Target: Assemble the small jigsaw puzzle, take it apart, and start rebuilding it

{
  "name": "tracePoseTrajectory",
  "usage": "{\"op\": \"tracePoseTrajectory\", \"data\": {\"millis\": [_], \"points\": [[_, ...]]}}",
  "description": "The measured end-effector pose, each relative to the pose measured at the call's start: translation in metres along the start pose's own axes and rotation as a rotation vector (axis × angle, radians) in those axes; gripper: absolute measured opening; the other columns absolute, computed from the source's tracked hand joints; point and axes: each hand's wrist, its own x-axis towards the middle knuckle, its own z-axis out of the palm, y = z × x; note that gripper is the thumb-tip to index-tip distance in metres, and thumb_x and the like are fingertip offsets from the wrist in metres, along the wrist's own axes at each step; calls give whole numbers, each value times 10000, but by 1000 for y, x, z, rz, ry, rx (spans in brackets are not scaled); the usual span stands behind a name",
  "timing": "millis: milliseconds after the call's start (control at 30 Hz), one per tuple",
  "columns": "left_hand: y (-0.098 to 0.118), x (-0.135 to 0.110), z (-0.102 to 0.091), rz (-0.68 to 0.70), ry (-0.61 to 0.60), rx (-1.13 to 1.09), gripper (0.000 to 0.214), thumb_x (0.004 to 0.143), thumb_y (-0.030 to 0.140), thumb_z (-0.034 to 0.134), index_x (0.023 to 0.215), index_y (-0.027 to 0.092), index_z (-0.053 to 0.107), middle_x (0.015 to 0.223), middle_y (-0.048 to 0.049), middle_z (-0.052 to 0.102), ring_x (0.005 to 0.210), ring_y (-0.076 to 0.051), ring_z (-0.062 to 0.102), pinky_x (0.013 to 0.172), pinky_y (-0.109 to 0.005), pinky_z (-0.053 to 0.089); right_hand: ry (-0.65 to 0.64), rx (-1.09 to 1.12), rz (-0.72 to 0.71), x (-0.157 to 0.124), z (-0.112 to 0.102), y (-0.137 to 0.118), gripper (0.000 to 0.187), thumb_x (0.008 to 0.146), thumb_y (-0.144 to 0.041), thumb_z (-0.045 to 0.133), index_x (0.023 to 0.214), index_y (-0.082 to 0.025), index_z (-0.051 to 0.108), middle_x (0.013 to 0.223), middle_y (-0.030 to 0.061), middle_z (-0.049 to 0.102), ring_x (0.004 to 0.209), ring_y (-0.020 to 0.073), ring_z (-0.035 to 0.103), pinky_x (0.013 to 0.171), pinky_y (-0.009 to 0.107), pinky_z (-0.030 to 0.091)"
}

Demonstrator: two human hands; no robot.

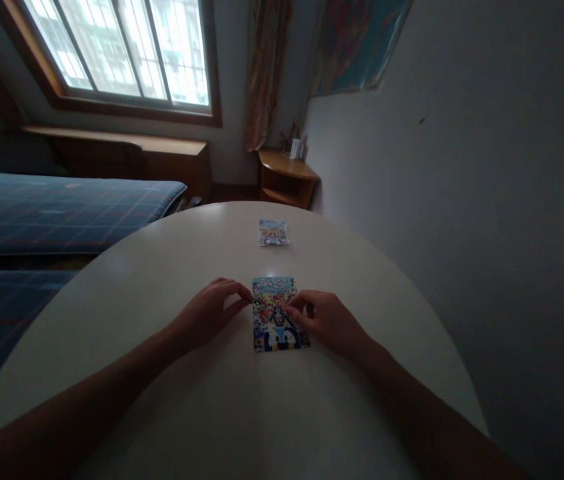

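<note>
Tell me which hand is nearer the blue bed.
Left. The left hand touches the card edge facing the bed; the right hand touches the opposite edge, farther off.

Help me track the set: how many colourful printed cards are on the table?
2. The near card lies under the fingertips of the left hand and right hand; the far card lies untouched farther off on the table. Stacked ones could be hidden.

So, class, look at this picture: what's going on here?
A person has both hands on a colourful printed rectangular card lying flat on a round white table. The left hand touches its left edge; the right hand rests its fingers near its middle. A smaller colourful card lies apart, farther across the table.
</note>
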Motion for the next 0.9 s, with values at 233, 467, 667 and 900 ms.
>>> {"op": "tracePoseTrajectory", "data": {"millis": [233, 467, 667, 900], "points": [[14, -11, 18, 29, -8, -150, 158, 869, 222, 658, 1025, 232, 637, 931, 2, 718, 874, -171, 664, 823, -316, 497, 33, 140, -118, -3, 10, -6, 137, 882, -281, 644, 961, -191, 710, 829, 16, 723, 611, 108, 556, 614, 233, 443], [28, -12, 18, 28, -31, -222, 108, 828, 220, 700, 873, 206, 603, 883, 18, 719, 797, -151, 664, 739, -279, 491, -41, 251, -225, -5, 16, -10, 222, 902, -234, 601, 1098, -218, 706, 870, 23, 738, 708, 120, 638, 693, 241, 491], [35, -13, 20, 2, -15, -336, 161, 837, 217, 668, 986, 203, 608, 855, 11, 723, 752, -136, 658, 684, -253, 489, 51, 319, -190, -4, 14, -12, 193, 893, -205, 589, 1035, -209, 720, 958, 47, 749, 850, 154, 681, 766, 273, 510], [34, -13, 23, -54, 24, -356, 122, 852, 262, 644, 960, 206, 647, 829, -2, 724, 698, -130, 644, 619, -230, 475, 27, 329, -108, -4, 13, -9, 105, 863, -249, 654, 929, -198, 719, 840, 22, 755, 768, 147, 687, 733, 268, 508]]}}
